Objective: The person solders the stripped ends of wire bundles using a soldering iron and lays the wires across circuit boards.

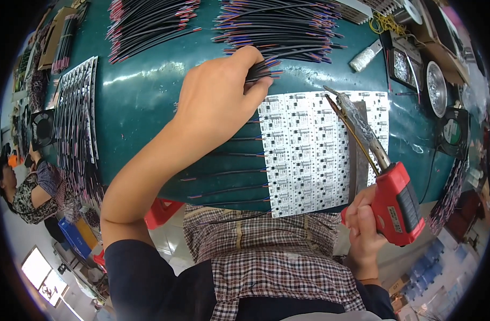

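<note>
My left hand (215, 96) is closed on a small bunch of black cables (264, 70) with red and blue wire ends, just above the top left corner of a white circuit board panel (304, 152). Several black cables (229, 173) run leftward from the panel's left edge. In my right hand (362, 224), a red soldering gun (399, 200) with a thin brass-coloured feed tube is gripped by its handle. Its tip is over the panel's upper right part, and I cannot tell whether it touches. A flat grey metal bar (358, 155) lies across the panel's right side.
Two cable piles (277, 29) (151, 27) lie at the back of the green table (143, 101). At left is another panel with cables (76, 112), beside a small black fan (42, 128). On the right are a metal dish (436, 88) and a second fan (452, 131). Another person (31, 195) sits far left.
</note>
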